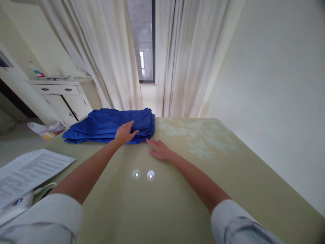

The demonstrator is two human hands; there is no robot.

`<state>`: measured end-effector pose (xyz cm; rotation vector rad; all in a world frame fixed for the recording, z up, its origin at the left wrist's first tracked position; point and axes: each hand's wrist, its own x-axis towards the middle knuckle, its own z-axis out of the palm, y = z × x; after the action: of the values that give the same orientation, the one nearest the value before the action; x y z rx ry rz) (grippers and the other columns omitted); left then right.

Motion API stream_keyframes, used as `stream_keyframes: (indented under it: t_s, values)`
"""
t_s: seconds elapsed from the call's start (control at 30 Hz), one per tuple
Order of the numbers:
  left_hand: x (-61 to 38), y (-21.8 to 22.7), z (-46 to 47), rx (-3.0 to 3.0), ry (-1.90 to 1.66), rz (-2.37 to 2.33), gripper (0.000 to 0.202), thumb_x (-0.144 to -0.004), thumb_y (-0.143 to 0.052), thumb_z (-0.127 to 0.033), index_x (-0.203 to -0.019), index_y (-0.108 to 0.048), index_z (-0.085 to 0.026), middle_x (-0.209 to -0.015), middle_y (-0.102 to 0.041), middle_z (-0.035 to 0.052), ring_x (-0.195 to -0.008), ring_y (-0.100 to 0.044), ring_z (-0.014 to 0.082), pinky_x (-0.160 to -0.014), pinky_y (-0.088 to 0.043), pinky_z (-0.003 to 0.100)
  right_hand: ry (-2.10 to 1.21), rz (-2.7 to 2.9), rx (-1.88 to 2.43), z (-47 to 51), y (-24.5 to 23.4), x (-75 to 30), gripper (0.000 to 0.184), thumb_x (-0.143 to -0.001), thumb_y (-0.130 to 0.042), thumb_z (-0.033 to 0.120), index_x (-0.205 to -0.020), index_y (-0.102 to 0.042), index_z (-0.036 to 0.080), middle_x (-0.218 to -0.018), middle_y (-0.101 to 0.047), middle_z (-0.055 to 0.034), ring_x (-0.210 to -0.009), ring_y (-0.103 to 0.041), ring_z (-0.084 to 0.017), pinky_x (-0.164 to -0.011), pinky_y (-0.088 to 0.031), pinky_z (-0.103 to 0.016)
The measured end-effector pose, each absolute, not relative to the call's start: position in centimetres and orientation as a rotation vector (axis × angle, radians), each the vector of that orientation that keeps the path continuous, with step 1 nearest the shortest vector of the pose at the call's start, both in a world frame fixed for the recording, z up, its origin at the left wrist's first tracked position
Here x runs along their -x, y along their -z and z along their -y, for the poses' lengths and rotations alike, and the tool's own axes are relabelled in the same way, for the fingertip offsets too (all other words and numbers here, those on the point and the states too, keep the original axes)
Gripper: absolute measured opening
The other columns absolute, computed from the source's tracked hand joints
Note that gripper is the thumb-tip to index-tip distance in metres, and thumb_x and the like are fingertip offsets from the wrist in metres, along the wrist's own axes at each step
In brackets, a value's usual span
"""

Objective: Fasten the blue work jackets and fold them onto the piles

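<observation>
A folded blue cloth (101, 123) lies in a long, creased bundle at the far edge of the table. My left hand (125, 132) rests on the front of the bundle, right of its middle, with the thumb held apart from the other fingers. Beside the bundle's right front corner, my right hand (160, 149) is laid low over the tabletop, its fingers stretched toward the cloth. The fingertips come up to the cloth's edge; whether they touch it I cannot tell. Neither hand grips anything.
The glossy greenish table (152, 203) bears a pale floral pattern and two light reflections. Printed paper (38, 169) and a white device (17, 203) with a cable lie at the left. Beyond stand a white cabinet (61, 98), a plastic bag (48, 130) and curtains (106, 51). A wall borders the right side.
</observation>
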<state>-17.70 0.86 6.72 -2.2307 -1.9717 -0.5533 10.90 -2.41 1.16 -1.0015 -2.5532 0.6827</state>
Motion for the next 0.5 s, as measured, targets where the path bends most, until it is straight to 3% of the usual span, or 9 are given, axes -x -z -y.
stream_keyframes:
  t_s: [0.1, 0.23, 0.3, 0.4, 0.5]
  values:
    - [14.1, -7.5, -1.6, 2.195, 0.666, 2.100, 0.044, -0.100, -0.053, -0.038, -0.137, -0.070, -0.022, -0.137, -0.072, 0.0133, -0.131, -0.065, 0.0311, -0.115, -0.044, 0.045, -0.771, 2.477, 0.968, 8.4, -1.2, -17.0, 0.079, -0.097, -0.064, 0.049, -0.167, -0.037, 0.025, -0.173, -0.032, -0.0103, -0.159, -0.034, -0.030, -0.132, -0.023, -0.053]
    - [12.6, -11.3, -1.1, 1.800, 0.987, 2.368, 0.048, -0.106, -0.038, -0.038, -0.132, -0.073, -0.017, -0.120, -0.077, 0.0205, -0.112, -0.072, 0.0373, -0.096, -0.053, 0.048, -0.930, 2.102, 1.086, 14.7, -1.4, -22.7, 0.058, -0.093, -0.067, 0.062, -0.148, -0.061, 0.043, -0.157, -0.057, -0.0021, -0.147, -0.052, -0.032, -0.127, -0.038, -0.057]
    - [11.0, -13.5, 1.0, 1.697, 1.111, 2.347, 0.048, -0.106, -0.041, -0.041, -0.130, -0.073, -0.016, -0.116, -0.077, 0.0216, -0.111, -0.072, 0.0401, -0.094, -0.053, 0.050, -1.060, 1.761, 1.137, 15.3, -2.1, -23.9, 0.056, -0.092, -0.063, 0.070, -0.139, -0.068, 0.039, -0.147, -0.065, -0.0073, -0.140, -0.059, -0.035, -0.119, -0.045, -0.061]
    - [6.1, -15.7, 7.7, 1.983, 1.082, 2.079, 0.046, -0.108, -0.041, -0.041, -0.123, -0.076, -0.015, -0.109, -0.078, 0.0194, -0.111, -0.072, 0.0381, -0.097, -0.052, 0.049, -1.271, 1.405, 1.099, 13.7, -4.0, -24.4, 0.070, -0.099, -0.043, 0.078, -0.141, -0.065, 0.027, -0.145, -0.066, -0.0171, -0.134, -0.064, -0.035, -0.104, -0.056, -0.062]
    - [0.6, -15.4, 16.6, 2.729, 0.895, 1.516, 0.044, -0.107, -0.045, -0.042, -0.139, -0.069, -0.022, -0.127, -0.077, 0.0127, -0.121, -0.070, 0.0298, -0.109, -0.049, 0.043, -1.126, 1.537, 1.174, 11.9, -5.8, -25.4, 0.063, -0.109, -0.030, 0.062, -0.137, -0.067, 0.019, -0.134, -0.073, -0.0162, -0.117, -0.074, -0.026, -0.094, -0.063, -0.049]
